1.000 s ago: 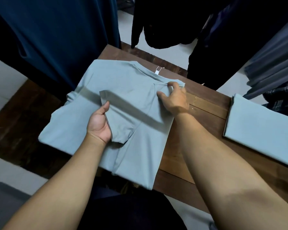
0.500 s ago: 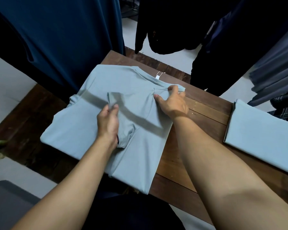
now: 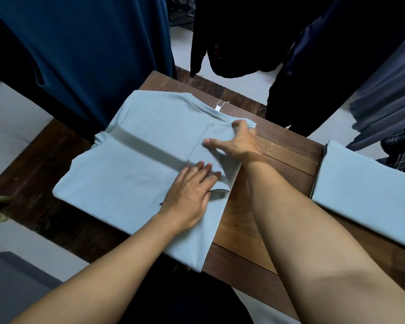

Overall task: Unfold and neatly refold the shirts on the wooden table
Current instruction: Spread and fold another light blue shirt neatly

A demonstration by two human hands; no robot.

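Note:
A pale blue-grey shirt (image 3: 136,160) lies spread on the wooden table (image 3: 262,220), its collar at the far side and its hem hanging over the near edge. The right sleeve is folded inward over the body. My left hand (image 3: 189,195) rests flat on that folded sleeve, fingers apart. My right hand (image 3: 236,143) presses on the shirt's right shoulder by the fold, with its fingers spread and the fingertips at the top edge. A second shirt (image 3: 365,195) of the same colour lies folded at the table's right end.
Dark garments hang close around the table: a deep blue one (image 3: 80,54) at the left, black ones (image 3: 243,36) at the back, grey and plaid ones (image 3: 388,108) at the right. A white tag (image 3: 219,106) lies by the collar. Pale floor surrounds the table.
My left hand let go of the sleeve edge that it held up and now lies flat on the sleeve, further right. The sleeve now lies flat. My right hand's fingers have spread.

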